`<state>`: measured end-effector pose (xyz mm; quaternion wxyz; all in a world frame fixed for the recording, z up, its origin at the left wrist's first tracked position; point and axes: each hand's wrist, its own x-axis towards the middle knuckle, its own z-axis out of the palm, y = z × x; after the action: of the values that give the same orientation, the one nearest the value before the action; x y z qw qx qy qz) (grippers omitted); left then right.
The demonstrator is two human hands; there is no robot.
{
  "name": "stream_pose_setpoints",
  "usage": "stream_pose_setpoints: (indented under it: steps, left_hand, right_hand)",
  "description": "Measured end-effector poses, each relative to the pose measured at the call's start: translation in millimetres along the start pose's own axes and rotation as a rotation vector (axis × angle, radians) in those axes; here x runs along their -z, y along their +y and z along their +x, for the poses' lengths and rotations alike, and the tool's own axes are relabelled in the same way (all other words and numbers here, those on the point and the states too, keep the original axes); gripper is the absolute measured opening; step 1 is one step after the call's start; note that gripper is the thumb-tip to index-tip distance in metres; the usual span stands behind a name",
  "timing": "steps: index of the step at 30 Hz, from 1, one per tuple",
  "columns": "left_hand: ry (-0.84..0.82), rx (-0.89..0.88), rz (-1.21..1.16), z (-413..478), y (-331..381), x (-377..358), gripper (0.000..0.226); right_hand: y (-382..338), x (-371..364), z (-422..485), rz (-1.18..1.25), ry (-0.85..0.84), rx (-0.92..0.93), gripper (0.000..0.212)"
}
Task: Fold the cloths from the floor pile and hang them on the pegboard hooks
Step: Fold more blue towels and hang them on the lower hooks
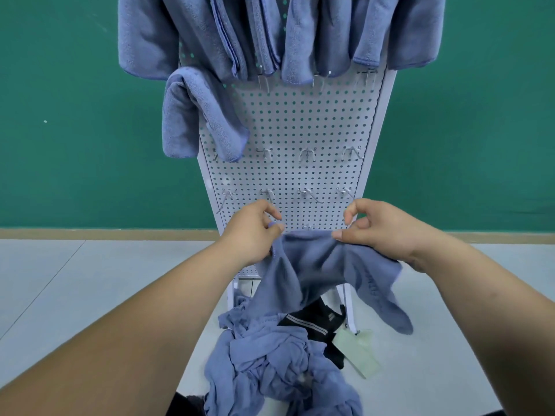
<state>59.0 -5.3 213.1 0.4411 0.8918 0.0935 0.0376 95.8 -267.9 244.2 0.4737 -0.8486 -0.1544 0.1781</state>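
We judge the task partly done, roughly midway. Done: several hung cloths [210, 31] sit folded over the top row of the pegboard [288, 121], packed side by side. One more folded cloth [192, 115] is on the left hook of the next row down.

Left to do: the bare hooks [306, 153] across the middle and lower rows carry nothing. The floor pile [270, 355] near us is a good heap of crumpled blue fabric, so several more rounds look needed. A black garment [315, 322] and a pale green card [357, 349] lie at the pile's right edge; we cannot tell whether they count.

In hand now is the held cloth [315, 265], unfolded, up between us and the foot of the pegboard, right above the pile. Our left hand [252, 232] pinches its top left corner, fingers curled. Our right hand [378, 229] pinches the top edge on the right, thumb pressed on the fabric. Both grip the same cloth, apart from each other, with the edge stretched between them. A long tail droops right, below the right hand. The lower part reaches the pile; touching or not, we cannot tell.

We read this as the spreading step before the first fold.
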Motion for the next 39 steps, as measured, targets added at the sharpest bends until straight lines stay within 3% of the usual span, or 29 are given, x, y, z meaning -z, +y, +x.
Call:
stream_pose_setpoints:
  steps: [5, 9, 13, 16, 18, 20, 24, 28, 31, 34, 36, 38, 39]
  left_hand:
    - [-0.096, -0.131, -0.223, -12.1, 16.4, -8.4, 0.017]
    - [-0.096, -0.14, -0.237, -17.9, 24.3, -14.7, 0.023]
    - [-0.13, -0.154, -0.31, -22.2, 28.9, -16.3, 0.017]
    - [-0.199, -0.195, -0.335, -24.0, 28.5, -13.7, 0.035]
    - [-0.211, -0.203, -0.326, -23.0, 26.6, -11.2, 0.044]
    - [-0.179, -0.235, -0.287, -19.8, 23.2, -10.4, 0.046]
    - [-0.096, -0.28, -0.255, -14.4, 18.9, -12.3, 0.029]
    - [-0.072, -0.313, -0.26, -14.4, 19.2, -14.0, 0.022]
    - [-0.09, -0.332, -0.255, -13.4, 18.6, -14.1, 0.022]
    - [-0.113, -0.372, -0.189, -13.8, 18.6, -12.0, 0.024]
    - [-0.114, -0.395, -0.131, -14.9, 19.2, -9.5, 0.024]
    - [-0.116, -0.4, -0.088, -14.2, 17.7, -7.9, 0.023]
    - [-0.115, -0.402, -0.055, -13.9, 16.4, -7.6, 0.022]
  right_hand:
    - [-8.1, -21.0, 2.9, 0.219, 0.015, -0.063, 0.01]
    - [-13.6, -30.9, 3.1, 0.326, 0.001, -0.074, 0.031]
    - [-17.2, -36.0, 0.9, -0.059, 0.131, 0.084, 0.036]
    - [-15.9, -39.6, 3.1, -0.385, 0.322, 0.217, 0.019]
    - [-15.1, -39.6, 4.3, -0.444, 0.348, 0.238, 0.011]
    - [-10.8, -37.0, 6.7, -0.419, 0.339, 0.206, 0.024]
    - [-5.4, -31.9, 8.8, -0.264, 0.326, 0.163, 0.03]
    - [-0.7, -30.6, 11.7, -0.281, 0.297, 0.203, 0.021]
    - [0.8, -33.0, 12.6, -0.185, 0.182, 0.24, 0.013]
    - [4.0, -33.0, 13.0, -0.159, 0.058, 0.26, 0.022]
    - [5.7, -33.5, 13.5, -0.18, -0.011, 0.267, 0.015]
    - [8.1, -33.9, 14.6, -0.194, -0.007, 0.258, 0.003]
    - [9.3, -34.3, 15.2, -0.2, 0.009, 0.258, 0.006]
